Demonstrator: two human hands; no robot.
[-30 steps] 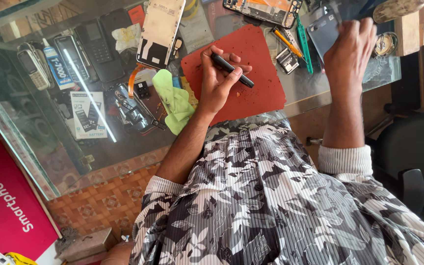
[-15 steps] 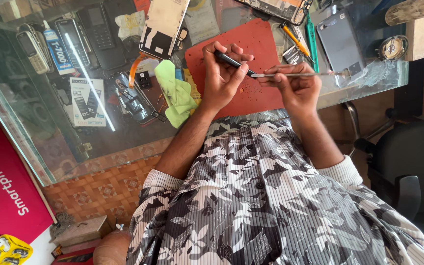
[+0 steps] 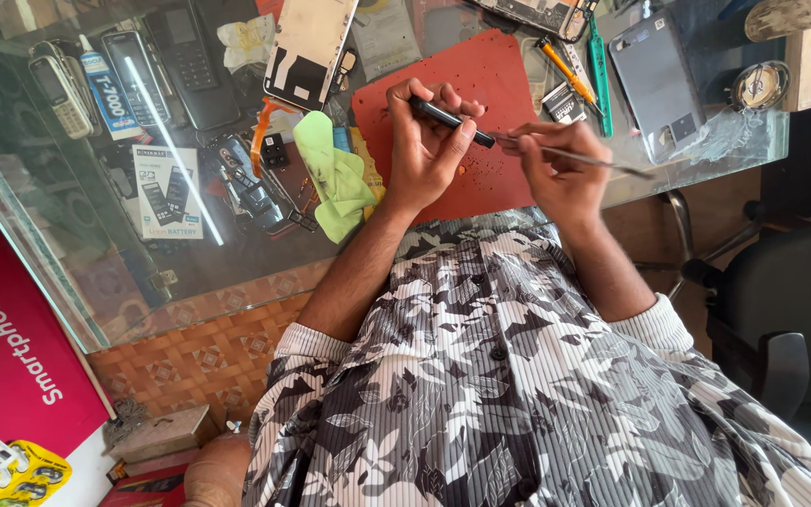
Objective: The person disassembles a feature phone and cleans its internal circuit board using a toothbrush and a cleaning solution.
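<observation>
Left hand (image 3: 429, 141) curls its fingers and thumb around a short black pen-shaped screwdriver handle (image 3: 448, 118), held just above the red rubber work mat (image 3: 485, 66) on the glass counter (image 3: 190, 253). The handle's long axis runs from upper left down to the right, its tip aimed at the right hand (image 3: 560, 164), which is very close beside it. That hand pinches a thin silvery metal rod (image 3: 603, 161) whose length stretches away to the right, past the mat's edge. Both tools meet nearly end to end between the two hands; whether they touch is unclear.
</observation>
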